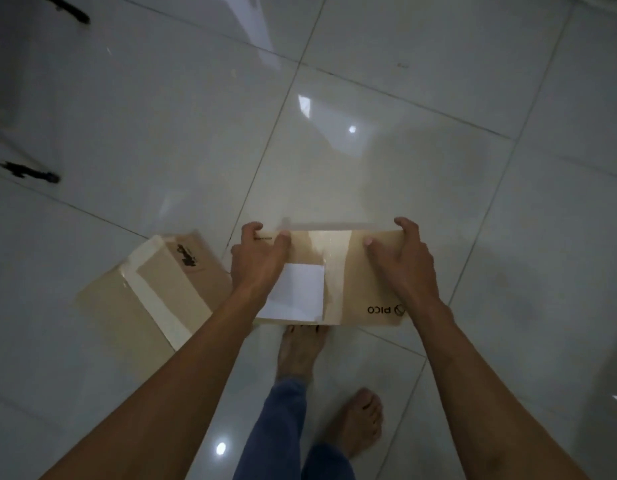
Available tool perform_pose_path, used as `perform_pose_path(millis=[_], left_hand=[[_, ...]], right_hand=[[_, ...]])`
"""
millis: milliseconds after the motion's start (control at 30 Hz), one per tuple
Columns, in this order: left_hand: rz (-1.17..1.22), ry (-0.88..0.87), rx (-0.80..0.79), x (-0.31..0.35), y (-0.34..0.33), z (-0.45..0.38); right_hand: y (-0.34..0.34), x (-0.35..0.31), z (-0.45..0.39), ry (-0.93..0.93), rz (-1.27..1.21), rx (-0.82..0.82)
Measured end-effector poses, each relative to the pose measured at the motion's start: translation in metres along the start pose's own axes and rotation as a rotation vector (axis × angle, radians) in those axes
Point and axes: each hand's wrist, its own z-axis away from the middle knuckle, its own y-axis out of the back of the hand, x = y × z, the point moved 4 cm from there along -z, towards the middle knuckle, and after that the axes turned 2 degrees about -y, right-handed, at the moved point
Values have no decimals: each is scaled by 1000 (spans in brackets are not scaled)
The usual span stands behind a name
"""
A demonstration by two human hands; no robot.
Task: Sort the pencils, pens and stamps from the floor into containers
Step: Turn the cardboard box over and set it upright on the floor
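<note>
Head view: our left hand and right hand grip the taped PICO carton by its far edge; we judge sorting unstarted, no pencils, pens or stamps visible.

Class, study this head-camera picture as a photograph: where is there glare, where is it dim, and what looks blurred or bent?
Head view: dim overall; the glossy floor tiles carry bright glare spots and pale reflections; the dark objects at the left edge are smeared; tile lines bend slightly from the wide lens; the box held by the left hand and right hand stays legible.

Tan cardboard box with white label; glossy white tiles.
</note>
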Motion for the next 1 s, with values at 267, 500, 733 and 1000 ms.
perform_pose_path(millis=[267, 500, 733, 1000], left_hand=[[84, -159, 160, 82, 35, 46], [240, -334, 176, 201, 56, 92], [260, -416, 110, 310, 25, 121], [236, -501, -121, 396, -98, 188]], right_hand=[[68, -38, 34, -41, -159, 191], [188, -107, 47, 12, -323, 407], [311, -108, 36, 83, -438, 544], [440, -8, 4, 26, -481, 570]])
